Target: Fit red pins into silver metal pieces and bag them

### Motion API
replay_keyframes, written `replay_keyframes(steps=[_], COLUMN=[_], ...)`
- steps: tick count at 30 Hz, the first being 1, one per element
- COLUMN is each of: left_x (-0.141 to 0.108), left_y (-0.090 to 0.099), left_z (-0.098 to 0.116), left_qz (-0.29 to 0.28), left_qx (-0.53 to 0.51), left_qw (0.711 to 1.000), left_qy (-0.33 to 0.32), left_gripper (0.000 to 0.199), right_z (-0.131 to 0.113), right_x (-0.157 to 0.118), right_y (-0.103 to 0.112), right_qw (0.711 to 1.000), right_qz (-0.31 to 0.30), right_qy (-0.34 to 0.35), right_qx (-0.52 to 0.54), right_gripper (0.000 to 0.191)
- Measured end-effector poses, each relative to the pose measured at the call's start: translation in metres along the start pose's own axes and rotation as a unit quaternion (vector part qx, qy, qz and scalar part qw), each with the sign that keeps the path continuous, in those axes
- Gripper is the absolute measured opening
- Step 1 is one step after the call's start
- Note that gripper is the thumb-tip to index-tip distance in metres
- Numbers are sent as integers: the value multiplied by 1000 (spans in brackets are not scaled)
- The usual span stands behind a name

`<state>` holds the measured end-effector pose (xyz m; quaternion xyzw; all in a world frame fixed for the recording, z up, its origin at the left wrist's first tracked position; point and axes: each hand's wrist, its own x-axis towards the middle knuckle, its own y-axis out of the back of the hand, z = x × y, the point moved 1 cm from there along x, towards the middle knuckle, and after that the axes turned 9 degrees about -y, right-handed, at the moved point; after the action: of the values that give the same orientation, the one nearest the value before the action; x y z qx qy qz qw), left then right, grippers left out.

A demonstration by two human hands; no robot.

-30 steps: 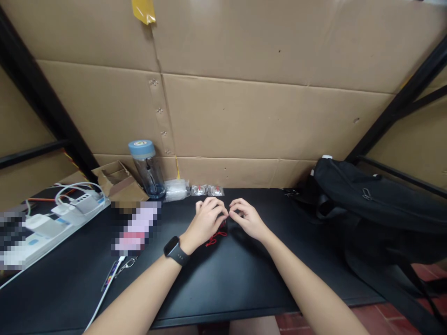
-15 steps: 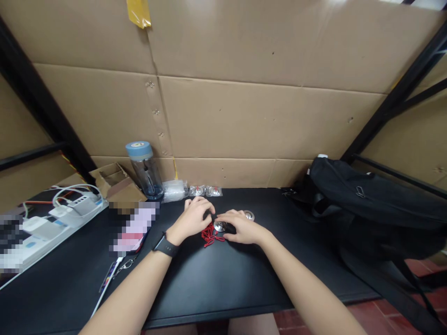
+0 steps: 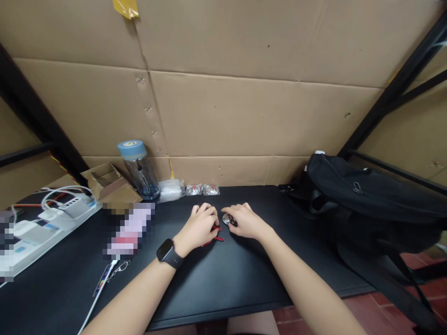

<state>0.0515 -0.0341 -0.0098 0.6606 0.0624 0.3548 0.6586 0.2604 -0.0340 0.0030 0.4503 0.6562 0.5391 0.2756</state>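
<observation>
Near the middle of the black desk, my left hand rests with curled fingers over a small bundle of red cords. Most of the cords are hidden under the palm; a few loops stick out at the thumb side. A dark watch is on that wrist. Just to the right, my right hand has its thumb and fingers around a shiny silver disc, whose left part shows between them. A gap separates the two hands. What lies beneath the right palm is hidden.
Two plastic-wrapped silver discs and clear bags lie by the cardboard wall. A blue-lidded bottle, open carton, blurred phone and power strip stand left. A black backpack fills the right side.
My left hand has come down over the red cords, covering most of them. My right hand has shifted slightly right with the silver disc; a second disc beside it no longer shows. The view shifted slightly.
</observation>
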Motion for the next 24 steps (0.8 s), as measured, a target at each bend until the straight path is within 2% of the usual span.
replay_keyframes(steps=[6,11,19,24], left_x=[2,4,5,2], left_y=[-7,0,8,7], left_z=[3,1,-15,-24], left_qz=[0,21,65,67], left_qx=[-2,-19,-50,-68], left_qw=[1000,999,994,993], left_qy=[-1,34,78,75], left_gripper=[10,7,10,10], right_z=[8,8,18,16], right_x=[6,8,-7,-15], right_y=[-6,-3,-2,0], right_qw=[999,999,996,996], right_qz=[-43,-52,-87,-86], right_qy=[-26,-14,19,23], right_qx=[-19,-9,28,9], right_gripper=[45,46,43,40])
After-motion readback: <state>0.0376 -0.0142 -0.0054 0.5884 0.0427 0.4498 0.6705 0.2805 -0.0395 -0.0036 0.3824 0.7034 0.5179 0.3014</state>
